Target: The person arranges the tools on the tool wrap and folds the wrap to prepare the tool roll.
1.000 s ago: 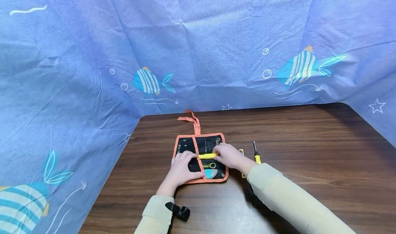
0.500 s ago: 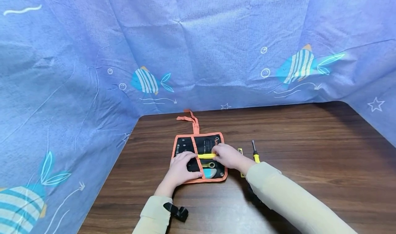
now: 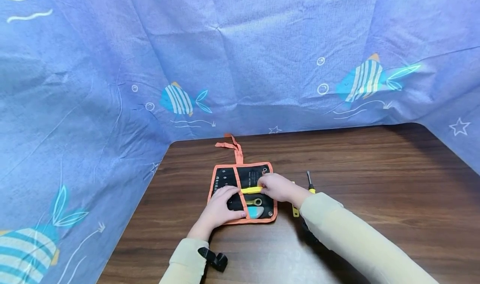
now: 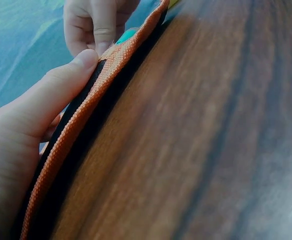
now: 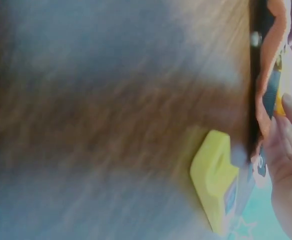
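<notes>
Rests on a black pouch [image 3: 246, 175] with the loosely spread fingers of the left hand [image 3: 219, 209]. Has, just beside this thumb, a turquoise-grey tool [image 3: 256, 212] and, farther, a ring wrench [image 3: 257, 202]. Pinches beyond it a yellow tool [image 3: 250, 190], over the pouch, with the fingers of the right hand [image 3: 279, 188]. Right of these fingers, has on the counter [image 3: 367, 171] a yellow piece [image 5: 210, 172] and a screwdriver [image 3: 310, 183].

Table [image 3: 375, 167]: dark wood
Pouch [image 3: 247, 174]: beneath left hand [image 3: 219, 204] and right hand [image 3: 277, 187]
Yellow tool [image 5: 211, 170]: just beside right hand
Screwdriver [image 3: 310, 182]: farther right of that hand
</notes>
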### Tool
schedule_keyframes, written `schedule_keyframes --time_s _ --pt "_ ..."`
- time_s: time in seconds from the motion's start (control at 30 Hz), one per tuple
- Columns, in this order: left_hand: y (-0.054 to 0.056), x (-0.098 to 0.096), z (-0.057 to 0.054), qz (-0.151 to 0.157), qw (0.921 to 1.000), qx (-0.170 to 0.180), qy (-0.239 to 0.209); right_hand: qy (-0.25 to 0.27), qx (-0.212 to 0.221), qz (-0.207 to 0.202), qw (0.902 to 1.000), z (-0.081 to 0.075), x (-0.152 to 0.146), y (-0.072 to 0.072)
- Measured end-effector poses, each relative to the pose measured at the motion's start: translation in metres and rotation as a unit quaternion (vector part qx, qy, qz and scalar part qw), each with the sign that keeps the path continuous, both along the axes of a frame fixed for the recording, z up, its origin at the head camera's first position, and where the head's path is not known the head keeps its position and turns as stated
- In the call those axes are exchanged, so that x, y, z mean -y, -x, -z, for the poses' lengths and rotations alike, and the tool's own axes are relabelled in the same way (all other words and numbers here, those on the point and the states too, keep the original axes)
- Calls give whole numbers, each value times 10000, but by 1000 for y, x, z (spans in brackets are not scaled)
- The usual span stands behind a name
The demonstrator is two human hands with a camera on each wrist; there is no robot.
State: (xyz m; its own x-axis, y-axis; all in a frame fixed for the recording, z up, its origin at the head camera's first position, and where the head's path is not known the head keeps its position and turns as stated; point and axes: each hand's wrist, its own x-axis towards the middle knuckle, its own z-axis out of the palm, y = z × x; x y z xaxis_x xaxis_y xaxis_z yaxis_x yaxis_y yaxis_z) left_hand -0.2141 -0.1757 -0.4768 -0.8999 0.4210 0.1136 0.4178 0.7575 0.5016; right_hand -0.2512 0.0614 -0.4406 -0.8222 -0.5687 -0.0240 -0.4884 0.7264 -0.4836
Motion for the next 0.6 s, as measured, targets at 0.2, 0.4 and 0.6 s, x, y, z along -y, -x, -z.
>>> schedule_keyframes --time_s 0.2,0.4,0.6 --pt "-1 -1 1 167 9998 -59 -37 -18 -110 -76 9999 4 12 -3" --pt "-1 -3 0 279 9996 -66 -22 -16 -169 -18 9999 5 24 -5" --pt "0 -1 0 210 9997 -108 13 -35 -58 -90 9999 1 30 -3"
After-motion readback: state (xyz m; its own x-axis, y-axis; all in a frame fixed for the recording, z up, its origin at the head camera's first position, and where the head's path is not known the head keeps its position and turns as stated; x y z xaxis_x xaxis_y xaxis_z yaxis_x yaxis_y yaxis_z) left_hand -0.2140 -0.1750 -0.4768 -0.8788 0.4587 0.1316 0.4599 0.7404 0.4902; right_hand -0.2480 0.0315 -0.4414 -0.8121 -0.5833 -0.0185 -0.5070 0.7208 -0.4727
